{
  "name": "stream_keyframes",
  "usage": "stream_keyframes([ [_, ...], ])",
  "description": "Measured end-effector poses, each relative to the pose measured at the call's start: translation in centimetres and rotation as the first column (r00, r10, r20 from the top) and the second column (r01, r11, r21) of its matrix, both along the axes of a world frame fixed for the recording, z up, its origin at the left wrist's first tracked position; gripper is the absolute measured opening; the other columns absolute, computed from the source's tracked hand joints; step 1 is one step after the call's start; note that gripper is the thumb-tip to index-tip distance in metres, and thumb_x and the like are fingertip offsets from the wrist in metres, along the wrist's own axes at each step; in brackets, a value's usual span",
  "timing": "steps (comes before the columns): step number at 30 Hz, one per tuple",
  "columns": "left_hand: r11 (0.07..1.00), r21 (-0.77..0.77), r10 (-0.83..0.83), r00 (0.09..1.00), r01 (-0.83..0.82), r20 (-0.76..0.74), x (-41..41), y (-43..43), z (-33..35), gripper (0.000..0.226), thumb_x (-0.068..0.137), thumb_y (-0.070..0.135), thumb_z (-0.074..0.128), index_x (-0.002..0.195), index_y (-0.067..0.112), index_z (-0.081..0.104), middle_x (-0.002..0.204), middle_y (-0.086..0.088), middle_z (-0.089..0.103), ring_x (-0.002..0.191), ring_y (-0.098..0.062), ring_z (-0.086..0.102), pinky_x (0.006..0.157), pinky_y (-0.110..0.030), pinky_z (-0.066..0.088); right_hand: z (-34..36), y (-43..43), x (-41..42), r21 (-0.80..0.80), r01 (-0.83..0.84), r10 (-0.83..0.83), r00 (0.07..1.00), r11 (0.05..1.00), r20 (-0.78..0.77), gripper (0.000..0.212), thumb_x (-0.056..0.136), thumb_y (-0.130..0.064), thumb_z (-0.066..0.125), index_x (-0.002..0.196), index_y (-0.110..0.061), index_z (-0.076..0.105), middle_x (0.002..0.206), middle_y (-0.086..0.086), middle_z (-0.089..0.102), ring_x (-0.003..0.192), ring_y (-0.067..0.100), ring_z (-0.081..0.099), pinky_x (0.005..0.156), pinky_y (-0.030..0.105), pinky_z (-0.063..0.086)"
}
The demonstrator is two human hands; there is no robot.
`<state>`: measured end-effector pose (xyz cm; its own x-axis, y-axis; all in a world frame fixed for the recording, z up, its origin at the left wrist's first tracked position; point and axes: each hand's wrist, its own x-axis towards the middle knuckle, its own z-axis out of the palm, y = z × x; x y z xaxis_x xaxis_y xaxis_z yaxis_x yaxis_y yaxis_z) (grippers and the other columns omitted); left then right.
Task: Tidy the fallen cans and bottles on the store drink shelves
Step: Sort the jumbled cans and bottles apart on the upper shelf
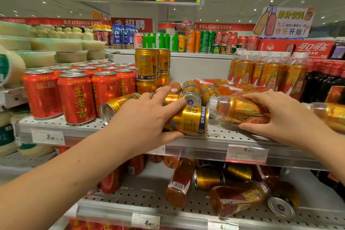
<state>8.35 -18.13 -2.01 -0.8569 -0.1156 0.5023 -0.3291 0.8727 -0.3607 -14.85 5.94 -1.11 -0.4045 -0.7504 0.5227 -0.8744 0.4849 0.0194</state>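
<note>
- While both hands work the perforated shelf (61, 127) at mid-frame, left hand (143, 119) is clamped on a gold can (188, 120) lying on its side at centre, thumb under, fingers over the top.
- Right hand (280, 115), right of centre, is closed round a gold-label bottle (240, 110), also on its side, cap end pointing left, just beside the held can.
- More gold cans (192, 91) lie tipped behind the hands; another fallen can (113, 106) at centre-left, partly under left hand.
- Upright: red cans (76, 99) at left, stacked gold cans (147, 65) at centre, bottle row (268, 74) at right.
- Lower shelf (141, 209), bottom of frame: bottles & cans (237, 198) lying jumbled.
- Price tags (246, 153) on shelf edge; figures partly blurred.
</note>
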Motion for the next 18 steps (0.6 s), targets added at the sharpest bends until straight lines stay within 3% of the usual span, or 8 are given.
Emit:
stream_keyframes([
  [4, 0.986, 0.006, -0.165, 0.986, 0.165, 0.004, 0.0, 0.6, 0.1, 0.074, 0.088, 0.082, 0.038, 0.15, 0.045, 0.024, 0.157, 0.0, 0.04, 0.122, -0.028, 0.058, 0.069, -0.039, 0.058, -0.1, -0.1, 0.1, -0.018, 0.008, -0.008, 1.0, 1.0, 0.002, 0.089, 0.068, -0.084, 0.055, 0.14, -0.032, 0.05, 0.124, -0.008, 0.062, 0.107, 0.014, 0.054, 0.087, 0.036, 0.05],
  [7, 0.971, 0.006, -0.241, 0.97, 0.241, -0.015, -1.4, 2.0, -0.1, 0.073, 0.089, 0.08, 0.042, 0.15, 0.043, 0.027, 0.149, 0.002, 0.047, 0.123, -0.025, 0.056, 0.073, -0.04, 0.06, -0.2, 0.2, -0.2, -0.06, 0.01, -0.009, 1.0, 0.998, 0.008, 0.084, 0.07, -0.079, 0.058, 0.139, -0.032, 0.049, 0.123, -0.008, 0.062, 0.105, 0.011, 0.052, 0.085, 0.034, 0.049],
  [10, 0.957, 0.007, -0.29, 0.957, 0.29, -0.008, -3.3, 3.1, -0.2, 0.076, 0.09, 0.079, 0.042, 0.154, 0.042, 0.023, 0.151, 0.0, 0.044, 0.127, -0.025, 0.052, 0.081, -0.041, 0.059, 0.0, 1.1, -0.7, -0.141, 0.022, -0.015, 0.999, 0.99, 0.049, 0.08, 0.072, -0.078, 0.06, 0.138, -0.035, 0.046, 0.114, -0.013, 0.059, 0.1, 0.009, 0.052, 0.081, 0.035, 0.052],
  [13, 0.943, -0.015, -0.331, 0.944, 0.331, -0.001, -5.0, 4.0, -0.2, 0.076, 0.09, 0.078, 0.038, 0.154, 0.04, 0.022, 0.15, -0.001, 0.047, 0.127, -0.025, 0.053, 0.08, -0.039, 0.059, 0.2, 2.4, -1.4, -0.213, 0.053, -0.036, 0.996, 0.976, 0.085, 0.08, 0.071, -0.078, 0.063, 0.137, -0.036, 0.046, 0.107, -0.015, 0.055, 0.098, 0.009, 0.052, 0.077, 0.036, 0.054],
  [18, 0.94, 0.029, -0.341, 0.94, 0.341, 0.006, -7.2, 4.0, 0.3, 0.076, 0.089, 0.079, 0.03, 0.153, 0.04, 0.02, 0.141, 0.004, 0.054, 0.123, -0.021, 0.055, 0.084, -0.042, 0.059, 0.3, 4.4, -2.4, -0.258, 0.062, -0.029, 0.991, 0.964, 0.129, 0.08, 0.07, -0.075, 0.065, 0.137, -0.035, 0.048, 0.108, -0.013, 0.056, 0.099, 0.01, 0.053, 0.08, 0.037, 0.053],
])
